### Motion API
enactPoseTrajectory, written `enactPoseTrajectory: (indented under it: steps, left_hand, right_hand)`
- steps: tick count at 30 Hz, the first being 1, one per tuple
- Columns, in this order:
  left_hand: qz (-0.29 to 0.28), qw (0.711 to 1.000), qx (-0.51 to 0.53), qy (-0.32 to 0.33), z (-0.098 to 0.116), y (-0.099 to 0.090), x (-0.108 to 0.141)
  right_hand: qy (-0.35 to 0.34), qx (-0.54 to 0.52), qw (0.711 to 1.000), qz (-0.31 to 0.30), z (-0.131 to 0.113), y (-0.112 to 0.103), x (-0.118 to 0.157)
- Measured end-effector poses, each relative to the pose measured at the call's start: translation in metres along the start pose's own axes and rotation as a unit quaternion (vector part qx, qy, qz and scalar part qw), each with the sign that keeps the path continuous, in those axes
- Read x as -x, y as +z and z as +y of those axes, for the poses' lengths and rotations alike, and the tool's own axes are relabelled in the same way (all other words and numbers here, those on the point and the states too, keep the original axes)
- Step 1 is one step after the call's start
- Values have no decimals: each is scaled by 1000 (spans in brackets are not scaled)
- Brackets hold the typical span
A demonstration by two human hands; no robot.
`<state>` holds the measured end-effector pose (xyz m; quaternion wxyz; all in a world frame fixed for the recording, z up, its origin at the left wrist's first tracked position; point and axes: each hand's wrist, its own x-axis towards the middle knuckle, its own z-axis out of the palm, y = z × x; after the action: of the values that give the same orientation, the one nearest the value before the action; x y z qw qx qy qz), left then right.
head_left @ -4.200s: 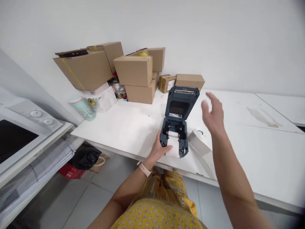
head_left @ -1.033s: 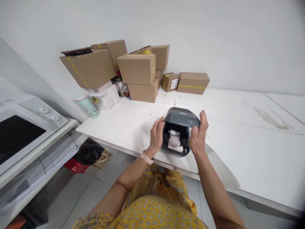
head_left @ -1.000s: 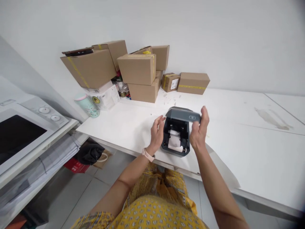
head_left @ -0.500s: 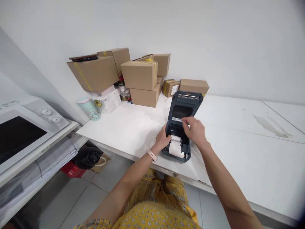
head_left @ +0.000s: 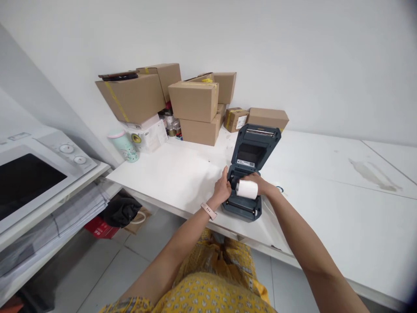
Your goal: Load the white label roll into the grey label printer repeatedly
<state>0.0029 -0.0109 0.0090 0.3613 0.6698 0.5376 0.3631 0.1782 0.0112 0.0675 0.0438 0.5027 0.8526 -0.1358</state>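
Note:
A dark label printer [head_left: 235, 211] sits on the white table with its lid [head_left: 267, 150] raised and tipped back. My left hand [head_left: 222, 188] grips the printer's left side, index finger pointing up along the edge and thumb over the rim. Inside the printer bay, my right hand [head_left: 257, 179] is closed behind a white paper roll [head_left: 247, 190]. Its fingertips are partly hidden by the roll and the bay. The roll looks raised a little, and the black roller [head_left: 241, 208] at the printer's front shows bare.
Behind the printer are small cartons [head_left: 267, 117], with stacked cardboard boxes [head_left: 193, 102] farther left. A mint tumbler [head_left: 125, 148] stands beside a white box [head_left: 153, 137]. A microwave [head_left: 48, 161] occupies the left shelf. The white table [head_left: 325, 208] extends right.
My right hand has gone down from near the lid hinge into the bay and taken hold of the paper roll. The paper strip that lay over the front has come away from the roller.

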Motion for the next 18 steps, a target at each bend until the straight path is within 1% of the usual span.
enactPoseTrajectory:
  steps: [2,3,4,5,6,7,9,10,12,13,15,16,18]
  left_hand:
    - [5,1000,9,-5,-3,1,-1]
    - [6,1000,14,-13,-4,2,-1]
    - [6,1000,18,-20,-4,2,-2]
    - [4,1000,20,-23,-5,3,-2]
    - [3,999,21,-24,-5,3,-2]
    - [3,999,22,-23,-6,4,-3]
    - [6,999,27,-20,-6,4,-3]
    - [8,999,30,-20,-6,4,-3]
    - [12,999,37,-19,-5,4,-4]
    - [12,999,37,-19,-4,4,-4]
    - [12,999,34,-19,-3,4,-3]
    - [12,999,30,-20,-2,4,-3]
    - [8,1000,19,-22,-2,4,-3]
  right_hand:
    - [-16,-56,998,29,9,-7,19]
    - [-27,-111,992,54,15,-10,31]
    - [-37,-180,979,88,22,-11,46]
    - [-43,-255,957,131,31,-12,62]
    - [-39,-327,927,179,41,-10,80]
    - [-22,-385,894,228,52,-6,98]
    - [52,-460,837,291,77,8,134]
    - [102,-489,811,305,90,19,150]
    - [194,-505,779,316,115,44,174]
    - [235,-490,771,331,125,58,182]
    - [289,-445,767,361,140,86,188]
    - [303,-430,767,368,143,98,188]
    - [311,-400,774,380,142,118,184]
